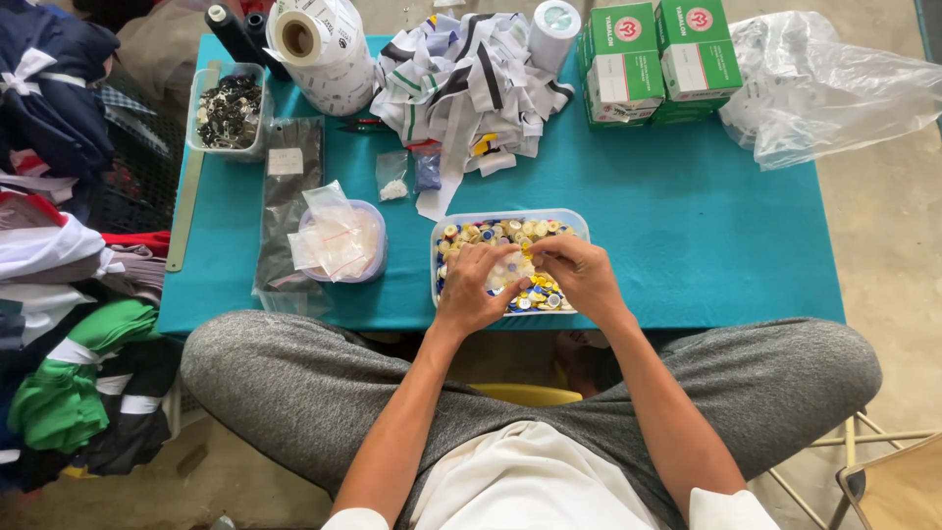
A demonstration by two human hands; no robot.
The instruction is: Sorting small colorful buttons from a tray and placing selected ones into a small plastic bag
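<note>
Both hands deep in the button tub

Left hand (pixel 469 290) and right hand (pixel 579 273) curl, pinching among buttons (pixel 500 236); grip unclear. Clear tub (pixel 438 257) sits at the desk (pixel 687 226) edge, so it could tip.

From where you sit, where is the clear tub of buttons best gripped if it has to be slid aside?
Probably the far right corner of the clear tub, taken from the right with the right hand. That rim is bare and faces open teal table. The left side is crowded by the small round container of plastic bags, and both hands cover the near edge.
</note>
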